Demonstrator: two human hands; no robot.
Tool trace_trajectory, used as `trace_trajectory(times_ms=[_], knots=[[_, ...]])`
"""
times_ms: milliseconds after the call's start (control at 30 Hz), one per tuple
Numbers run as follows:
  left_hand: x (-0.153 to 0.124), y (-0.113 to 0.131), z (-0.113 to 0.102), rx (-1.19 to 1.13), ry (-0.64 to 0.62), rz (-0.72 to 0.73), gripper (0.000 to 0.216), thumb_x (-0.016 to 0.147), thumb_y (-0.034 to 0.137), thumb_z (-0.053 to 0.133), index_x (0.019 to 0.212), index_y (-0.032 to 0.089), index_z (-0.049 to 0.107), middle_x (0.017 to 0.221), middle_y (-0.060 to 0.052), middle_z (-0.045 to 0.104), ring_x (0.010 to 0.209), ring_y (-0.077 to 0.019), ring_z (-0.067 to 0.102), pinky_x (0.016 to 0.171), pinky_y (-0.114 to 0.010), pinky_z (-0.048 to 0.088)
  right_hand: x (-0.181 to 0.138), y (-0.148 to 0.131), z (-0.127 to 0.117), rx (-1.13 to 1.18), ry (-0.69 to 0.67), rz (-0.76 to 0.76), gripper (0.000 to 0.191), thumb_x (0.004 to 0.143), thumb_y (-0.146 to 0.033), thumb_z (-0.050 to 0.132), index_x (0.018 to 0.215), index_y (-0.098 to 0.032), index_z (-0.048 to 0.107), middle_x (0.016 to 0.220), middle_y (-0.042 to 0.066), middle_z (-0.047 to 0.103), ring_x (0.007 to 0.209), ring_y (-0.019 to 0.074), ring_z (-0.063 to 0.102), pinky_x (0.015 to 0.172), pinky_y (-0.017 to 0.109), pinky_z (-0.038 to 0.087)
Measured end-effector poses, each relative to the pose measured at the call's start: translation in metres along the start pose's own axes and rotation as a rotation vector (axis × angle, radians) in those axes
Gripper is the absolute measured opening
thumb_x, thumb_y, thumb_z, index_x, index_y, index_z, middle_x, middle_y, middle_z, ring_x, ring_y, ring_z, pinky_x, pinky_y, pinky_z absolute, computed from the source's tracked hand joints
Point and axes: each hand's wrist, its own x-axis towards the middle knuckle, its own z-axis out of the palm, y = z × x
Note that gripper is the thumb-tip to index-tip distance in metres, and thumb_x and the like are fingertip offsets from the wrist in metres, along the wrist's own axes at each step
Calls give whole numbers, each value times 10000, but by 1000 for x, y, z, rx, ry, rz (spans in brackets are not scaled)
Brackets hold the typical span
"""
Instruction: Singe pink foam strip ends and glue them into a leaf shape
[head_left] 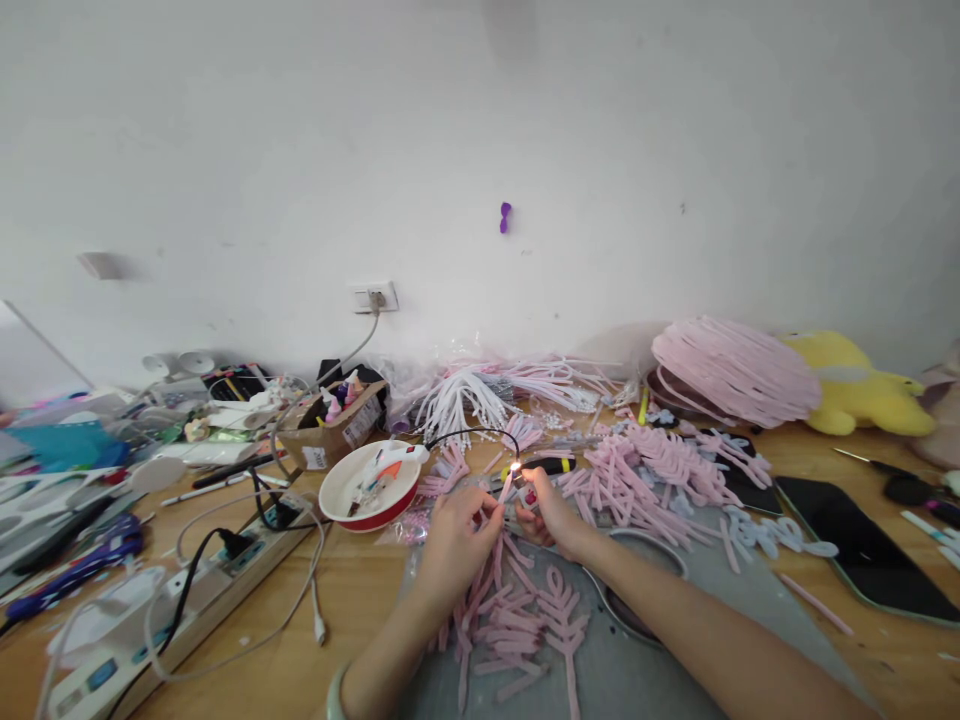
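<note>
Near the middle of the work area, my left hand (461,535) pinches a pink fuzzy pipe cleaner (507,490), its upper end pointing up. My right hand (553,515) is wrapped round a small lighter (530,496), mostly hidden by the fingers. A bright flame (515,468) burns at the tip of the pipe cleaner. Below the hands, short cut pink pieces (510,635) and a leaf-shaped pink pipe-cleaner piece (564,625) lie on a grey mat (765,610). Under my right forearm, a grey-rimmed oval thing (671,560) is partly covered.
Left of my hands stands a red-and-white bowl (382,512) with a glue gun (394,458) across it. A power strip (225,590) with cables fills the left front. Pink pieces (645,475) are heaped at right, near a phone (862,545). White pipe cleaners (461,400) lie behind.
</note>
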Motion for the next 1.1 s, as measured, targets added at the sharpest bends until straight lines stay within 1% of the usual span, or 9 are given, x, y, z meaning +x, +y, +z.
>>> trace_trajectory(times_ms=[133,267,400,500,600,700,800,933,1100], knots=[[0,1,-1,3,-6,1,171,765,230,481,625,181,566,625,9,598,634,-148,534,634,-264,348,-1,0,1,-20,3,-2,504,814,-478,110,435,-197,286,340,-67,167,299,49,86,331,201,36],[0,2,-2,-33,-7,-16,183,762,231,481,609,179,567,608,6,593,622,-150,527,617,-262,346,-1,2,1,3,13,-17,546,792,-583,118,444,-198,289,347,-73,157,309,48,85,346,205,23],[2,1,-2,-207,-5,-88,217,769,277,471,599,175,560,598,11,576,598,-143,510,590,-245,357,1,5,-2,136,-10,-54,603,731,-705,158,465,-191,325,375,-75,184,323,43,102,362,206,8],[3,0,0,-422,-27,-187,251,764,335,466,593,171,548,573,19,545,585,-139,495,568,-233,368,2,7,-3,254,-16,-120,543,663,-706,386,511,-186,361,393,-84,234,330,36,149,363,200,33],[4,-1,3,-620,-32,-262,260,746,367,475,600,165,548,558,29,523,565,-128,481,558,-225,376,2,9,0,248,24,-260,438,576,-532,645,539,-178,389,419,-89,307,349,31,218,366,193,99],[4,-2,6,-707,-38,-302,275,735,389,484,604,160,559,554,29,522,556,-121,475,564,-224,388,1,11,4,211,22,-359,354,557,-436,702,597,-157,488,444,-83,352,379,35,256,379,195,139],[4,-3,9,-714,-72,-313,309,724,430,494,603,155,569,547,20,532,551,-124,476,567,-231,399,0,11,5,200,-21,-387,312,582,-407,699,670,-146,552,447,-87,354,389,35,247,393,199,141],[4,-4,10,-682,-113,-301,376,720,496,485,582,154,559,543,13,536,544,-126,478,554,-233,395,0,10,3,159,-24,-365,295,603,-397,683,665,-141,553,458,-79,386,398,34,263,399,200,149],[4,-8,10,-473,-72,-262,377,742,483,482,530,172,481,484,47,444,498,-118,435,496,-225,361,-1,8,3,133,-5,-337,287,599,-397,658,667,-152,527,428,-97,334,382,37,249,390,197,147]])
